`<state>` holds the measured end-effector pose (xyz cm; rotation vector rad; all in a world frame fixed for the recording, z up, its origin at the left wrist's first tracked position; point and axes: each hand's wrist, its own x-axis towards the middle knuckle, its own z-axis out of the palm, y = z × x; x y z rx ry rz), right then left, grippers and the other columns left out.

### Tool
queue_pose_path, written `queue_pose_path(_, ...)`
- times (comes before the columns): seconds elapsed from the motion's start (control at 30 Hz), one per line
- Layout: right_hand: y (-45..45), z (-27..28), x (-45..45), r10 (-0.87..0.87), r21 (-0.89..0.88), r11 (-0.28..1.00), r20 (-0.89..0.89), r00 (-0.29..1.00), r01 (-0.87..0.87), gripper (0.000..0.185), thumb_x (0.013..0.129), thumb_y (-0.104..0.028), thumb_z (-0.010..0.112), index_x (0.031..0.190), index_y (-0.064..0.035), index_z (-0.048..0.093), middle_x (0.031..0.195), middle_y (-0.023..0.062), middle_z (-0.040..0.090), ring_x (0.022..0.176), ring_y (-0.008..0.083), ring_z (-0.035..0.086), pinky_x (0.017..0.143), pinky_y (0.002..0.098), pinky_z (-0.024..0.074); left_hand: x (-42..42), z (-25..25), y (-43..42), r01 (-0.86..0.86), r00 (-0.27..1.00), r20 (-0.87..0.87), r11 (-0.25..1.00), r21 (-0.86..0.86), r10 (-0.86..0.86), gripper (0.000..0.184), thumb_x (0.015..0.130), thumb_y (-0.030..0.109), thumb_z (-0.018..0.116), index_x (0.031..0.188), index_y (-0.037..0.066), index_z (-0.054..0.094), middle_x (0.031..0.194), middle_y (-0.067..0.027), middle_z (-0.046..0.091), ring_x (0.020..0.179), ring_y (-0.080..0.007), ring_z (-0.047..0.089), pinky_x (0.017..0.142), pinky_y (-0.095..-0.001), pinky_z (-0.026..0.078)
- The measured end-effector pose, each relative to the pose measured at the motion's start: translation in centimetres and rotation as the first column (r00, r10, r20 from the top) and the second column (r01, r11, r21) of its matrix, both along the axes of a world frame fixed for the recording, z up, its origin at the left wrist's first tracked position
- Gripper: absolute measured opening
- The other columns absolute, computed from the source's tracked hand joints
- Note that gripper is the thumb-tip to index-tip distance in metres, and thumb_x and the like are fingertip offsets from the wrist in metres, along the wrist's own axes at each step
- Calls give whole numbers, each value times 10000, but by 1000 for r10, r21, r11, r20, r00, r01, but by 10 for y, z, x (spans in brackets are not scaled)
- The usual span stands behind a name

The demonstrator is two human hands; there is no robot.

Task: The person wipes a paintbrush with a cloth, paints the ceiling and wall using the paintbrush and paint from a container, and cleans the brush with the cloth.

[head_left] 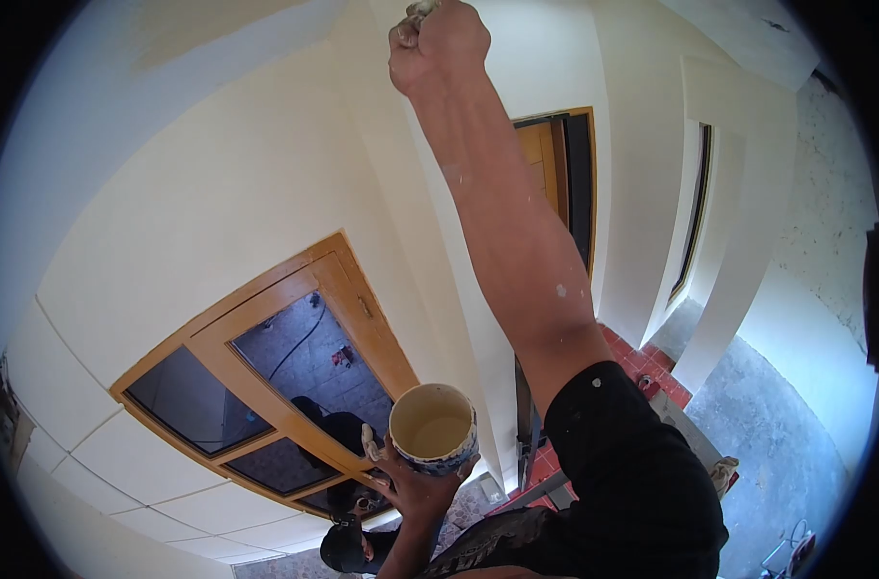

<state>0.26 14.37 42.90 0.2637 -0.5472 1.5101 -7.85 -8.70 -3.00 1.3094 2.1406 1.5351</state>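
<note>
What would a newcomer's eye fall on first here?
Most likely the bare right forearm, stretching up through the middle to the curled right hand at the top edge. Next comes the cup in the left hand, below centre, then the wood-framed window tilted across the lower left.

A black sleeve (632, 454) bears one pale spot (597, 383), and whitish flecks (561, 289) dot the right forearm (516, 222).

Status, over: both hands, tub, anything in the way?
Left hand gripping blue-and-white paint tub. Right hand raised in a fist, anything held unclear. Nothing visible blocking the tub's open mouth.
</note>
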Motion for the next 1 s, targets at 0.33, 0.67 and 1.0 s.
queue_pose_path(0.33, 21, 3, -9, 105, -73, 991, -115, 988, -114, 214, 1043, -130, 392, 877, -7, 452, 754, 43, 449, 557, 132, 316, 448, 256, 299, 4, 7, -3, 14, 999, 41, 999, -35, -13, 1384, 583, 652, 897, 1539, 37, 107, 1527, -195, 298, 1468, -363, 263, 1122, -704, -39)
queue_pose_path(0.67, 2, -19, -8, -7, 19, 1000, -67, 998, 9, 136, 1050, -112, 446, 931, -60, 487, 788, 30, 465, 572, 103, 385, 465, 254, 339, 2, -1, -2, 0, 997, 73, 996, 93, -7, 1374, 577, 662, 898, 1498, 9, 114, 1472, -229, 308, 1423, -373, 269, 1100, -628, 98)
queue_pose_path(1.0, 13, 3, 6, 46, 11, 999, -39, 998, -46, 149, 1056, -102, 397, 925, -63, 456, 784, 26, 446, 564, 106, 364, 461, 245, 322, -2, -7, -6, -8, 1000, 30, 998, 70, 6, 1371, 571, 636, 914, 1496, 8, 120, 1486, -218, 305, 1421, -366, 300, 1122, -642, 63)
